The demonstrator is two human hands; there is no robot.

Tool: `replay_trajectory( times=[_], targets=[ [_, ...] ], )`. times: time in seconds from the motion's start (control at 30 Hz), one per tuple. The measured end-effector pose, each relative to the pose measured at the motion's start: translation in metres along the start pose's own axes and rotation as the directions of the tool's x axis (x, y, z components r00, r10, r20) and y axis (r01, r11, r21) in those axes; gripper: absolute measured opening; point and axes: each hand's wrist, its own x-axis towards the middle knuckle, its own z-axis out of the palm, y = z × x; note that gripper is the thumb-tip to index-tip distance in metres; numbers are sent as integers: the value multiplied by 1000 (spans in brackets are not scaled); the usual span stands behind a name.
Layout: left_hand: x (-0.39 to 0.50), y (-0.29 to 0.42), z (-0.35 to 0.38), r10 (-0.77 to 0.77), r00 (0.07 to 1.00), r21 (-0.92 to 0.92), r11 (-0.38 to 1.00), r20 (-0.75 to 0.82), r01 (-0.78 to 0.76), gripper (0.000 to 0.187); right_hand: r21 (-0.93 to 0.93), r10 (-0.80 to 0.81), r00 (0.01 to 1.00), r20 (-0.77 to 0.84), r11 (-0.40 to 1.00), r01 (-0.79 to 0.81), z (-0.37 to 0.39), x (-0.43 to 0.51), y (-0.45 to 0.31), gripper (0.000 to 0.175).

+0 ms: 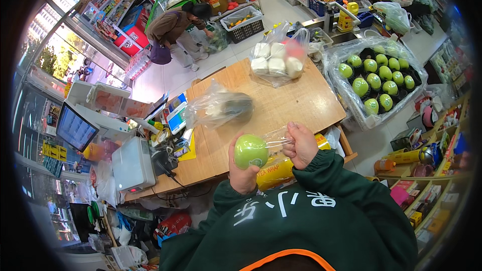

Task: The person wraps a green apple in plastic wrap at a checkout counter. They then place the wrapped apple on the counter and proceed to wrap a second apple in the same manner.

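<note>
My left hand (pixel 241 182) cradles a round green fruit (pixel 249 152) with a pale printed mark on its skin. Clear plastic wrap (pixel 276 138) covers the fruit and stretches taut from its right side. My right hand (pixel 304 147) is closed on the far end of that wrap, a short distance from the fruit. Below and between the hands lies a yellow wrap box or roll (pixel 274 171) bearing writing, partly hidden by them. Similar green fruits (pixel 372 81) sit in dark packing inside a plastic-lined crate (pixel 362 117) at the right.
On the wooden table (pixel 293 101) lie a blurred clear plastic bag (pixel 214 109) and another bag with white items (pixel 276 60). A monitor (pixel 77 126), a grey-white device (pixel 133 163) and small clutter line the left. A person (pixel 171 30) bends over beyond the table.
</note>
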Motion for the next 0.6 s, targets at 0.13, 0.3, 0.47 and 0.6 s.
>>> replay_trajectory(
  times=[0.13, 0.3, 0.47, 0.6],
  targets=[
    [-4, 2, 5, -32, 998, -136, 990, -45, 26, 101, -241, -203, 969, -141, 956, 165, -2, 2, 1, 11],
    [-8, 1, 8, -40, 999, -130, 991, -25, 36, 96, -435, -435, 897, -77, 825, 362, -17, 16, 11, 13],
    [-12, -5, 12, -128, 989, -160, 977, 78, 140, 93, -553, -518, 855, 10, 710, 436, -44, 47, 38, 11],
    [-13, -10, 18, -234, 963, -205, 944, 136, 259, 92, -653, -389, 909, 152, 650, 387, -65, 69, 72, 13]
  ],
)
